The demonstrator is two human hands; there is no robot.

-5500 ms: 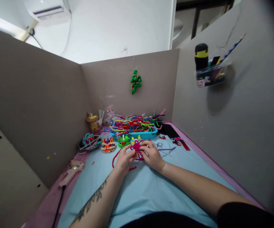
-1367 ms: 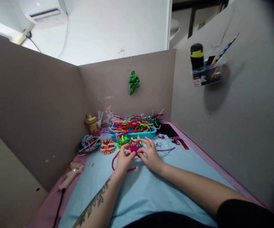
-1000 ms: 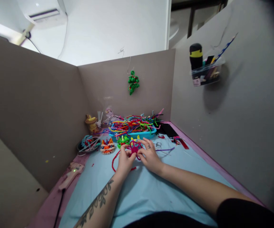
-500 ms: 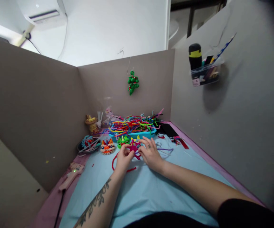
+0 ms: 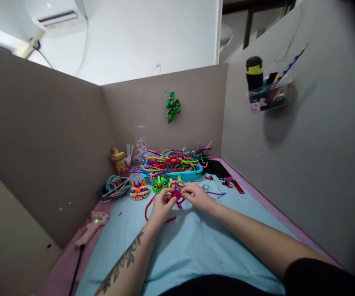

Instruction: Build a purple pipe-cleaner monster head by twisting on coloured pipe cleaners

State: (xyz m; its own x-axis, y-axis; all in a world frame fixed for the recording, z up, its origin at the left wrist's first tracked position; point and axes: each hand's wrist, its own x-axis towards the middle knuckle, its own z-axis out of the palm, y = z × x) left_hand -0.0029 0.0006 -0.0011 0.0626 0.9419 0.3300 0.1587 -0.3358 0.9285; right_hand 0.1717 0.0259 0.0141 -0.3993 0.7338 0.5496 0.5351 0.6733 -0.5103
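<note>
Toys (image 5: 139,190) and a tray (image 5: 187,176) are standing beyond the pink star (image 5: 176,195), which the left hand (image 5: 162,203) and right hand (image 5: 198,197) are pinching above the table (image 5: 192,242), loops pointing outward, long axis unclear.

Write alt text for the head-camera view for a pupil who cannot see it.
The left hand and right hand hold a looped magenta pipe-cleaner piece over a light blue cloth. Beyond sit an orange creature head and a green creature head, then a blue tray heaped with multicoloured pipe cleaners.
</note>
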